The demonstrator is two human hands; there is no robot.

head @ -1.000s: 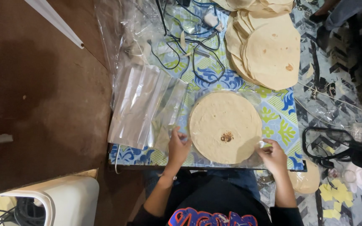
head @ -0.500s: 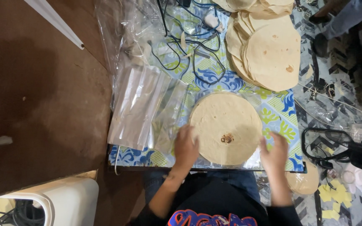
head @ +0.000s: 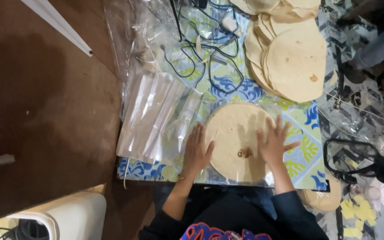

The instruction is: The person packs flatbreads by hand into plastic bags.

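A round pale flatbread (head: 236, 135) with a small brown spot lies inside a clear plastic bag on the patterned blue and green table cover (head: 307, 155). My left hand (head: 197, 150) lies flat, fingers spread, on the bag at the flatbread's left edge. My right hand (head: 273, 141) presses flat on the flatbread's right part, fingers apart. Neither hand grips anything.
A stack of more flatbreads (head: 290, 55) sits at the back right. Clear plastic bags (head: 150, 113) lie to the left of my hands. Dark cables (head: 205, 53) tangle at the back. A brown floor (head: 36, 111) is on the left, black headphones (head: 378, 166) on the right.
Both hands moved from the near edge of the flatbread forward onto it and the bag, and the fingers have spread flat.
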